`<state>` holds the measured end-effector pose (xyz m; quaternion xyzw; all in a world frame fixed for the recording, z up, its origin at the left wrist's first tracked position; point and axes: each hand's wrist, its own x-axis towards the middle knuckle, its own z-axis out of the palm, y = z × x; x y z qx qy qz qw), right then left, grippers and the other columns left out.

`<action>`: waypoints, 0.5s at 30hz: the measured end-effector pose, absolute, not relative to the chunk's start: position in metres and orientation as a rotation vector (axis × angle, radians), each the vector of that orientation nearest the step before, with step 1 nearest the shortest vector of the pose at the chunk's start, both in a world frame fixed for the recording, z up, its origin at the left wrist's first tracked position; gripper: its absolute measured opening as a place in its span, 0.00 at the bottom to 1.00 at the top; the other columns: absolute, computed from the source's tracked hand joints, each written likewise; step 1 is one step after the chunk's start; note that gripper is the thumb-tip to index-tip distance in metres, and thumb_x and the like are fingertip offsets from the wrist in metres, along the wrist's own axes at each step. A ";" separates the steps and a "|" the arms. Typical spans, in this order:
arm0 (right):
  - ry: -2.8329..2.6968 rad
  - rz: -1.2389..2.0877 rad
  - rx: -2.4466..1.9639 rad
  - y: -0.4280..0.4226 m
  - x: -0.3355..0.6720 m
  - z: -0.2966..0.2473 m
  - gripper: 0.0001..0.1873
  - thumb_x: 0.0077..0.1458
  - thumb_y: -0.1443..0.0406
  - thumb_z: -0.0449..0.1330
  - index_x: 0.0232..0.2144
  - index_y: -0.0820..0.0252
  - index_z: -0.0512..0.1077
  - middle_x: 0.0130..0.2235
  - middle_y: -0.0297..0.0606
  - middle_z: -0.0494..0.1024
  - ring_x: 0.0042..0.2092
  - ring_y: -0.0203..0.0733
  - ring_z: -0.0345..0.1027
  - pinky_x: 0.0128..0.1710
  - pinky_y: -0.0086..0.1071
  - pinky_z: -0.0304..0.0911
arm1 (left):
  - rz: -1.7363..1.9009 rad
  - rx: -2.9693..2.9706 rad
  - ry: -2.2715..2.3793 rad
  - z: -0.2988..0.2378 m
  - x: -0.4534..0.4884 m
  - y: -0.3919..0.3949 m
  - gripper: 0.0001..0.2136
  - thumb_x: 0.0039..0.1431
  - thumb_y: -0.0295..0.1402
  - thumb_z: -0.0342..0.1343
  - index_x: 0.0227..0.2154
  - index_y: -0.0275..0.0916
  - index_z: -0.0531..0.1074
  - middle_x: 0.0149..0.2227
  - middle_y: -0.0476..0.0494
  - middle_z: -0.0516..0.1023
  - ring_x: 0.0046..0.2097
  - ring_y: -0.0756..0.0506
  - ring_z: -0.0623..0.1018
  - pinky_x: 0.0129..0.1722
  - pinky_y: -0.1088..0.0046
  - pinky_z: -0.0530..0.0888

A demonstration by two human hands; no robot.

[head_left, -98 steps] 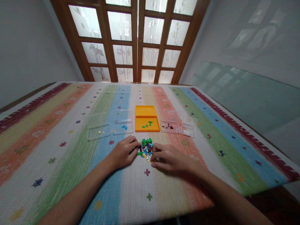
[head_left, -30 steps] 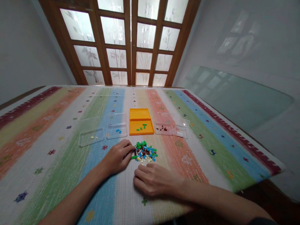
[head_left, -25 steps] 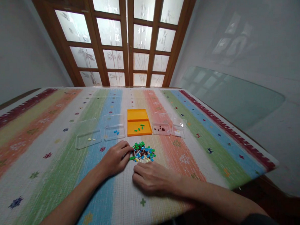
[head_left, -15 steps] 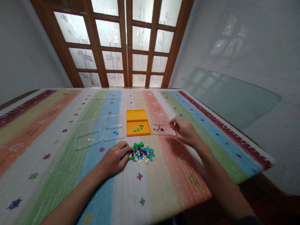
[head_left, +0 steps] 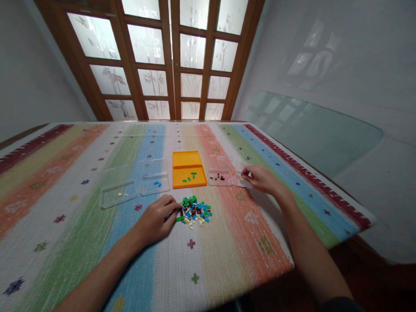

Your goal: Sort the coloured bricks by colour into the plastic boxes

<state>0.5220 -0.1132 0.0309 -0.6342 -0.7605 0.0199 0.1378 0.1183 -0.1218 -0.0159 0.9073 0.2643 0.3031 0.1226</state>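
My left hand rests on the cloth with its fingers loosely curved at the left edge of a pile of small toy bricks. Its thumb and fingertips are apart, next to a green brick. The pile mixes green, blue, brown and pale yellow bricks. My right hand is over the rightmost clear plastic box, thumb and fingers pinched together. A tiny yellowish spot shows by the fingertips; whether they hold it is too small to tell.
An orange open case holds several green bricks. Right of it, a clear box has brown bricks. To its left stand a clear box with blue bricks and another clear box with pale yellow ones. A striped cloth covers the table.
My right hand has moved slightly right and lower, from beside the brown-brick box to over the rightmost box. My left hand stays by the pile. The whole view has shifted a little.
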 end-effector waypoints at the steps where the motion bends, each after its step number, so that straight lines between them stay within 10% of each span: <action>1: -2.203 0.052 -1.833 -0.113 0.523 0.030 0.07 0.59 0.69 0.58 0.34 0.59 0.77 0.37 0.44 0.82 0.37 0.45 0.74 0.37 0.32 0.62 | 0.881 2.649 0.771 -0.016 0.118 -0.122 0.11 0.67 0.26 0.48 0.41 0.37 0.77 0.38 0.41 0.76 0.40 0.44 0.77 0.41 0.66 0.76; 15: -2.235 0.012 -1.755 -0.111 0.527 0.024 0.10 0.58 0.70 0.59 0.36 0.59 0.81 0.38 0.46 0.84 0.38 0.44 0.76 0.38 0.33 0.66 | 0.873 2.653 0.769 -0.014 0.118 -0.123 0.11 0.68 0.26 0.48 0.41 0.37 0.77 0.38 0.41 0.76 0.40 0.44 0.77 0.41 0.67 0.76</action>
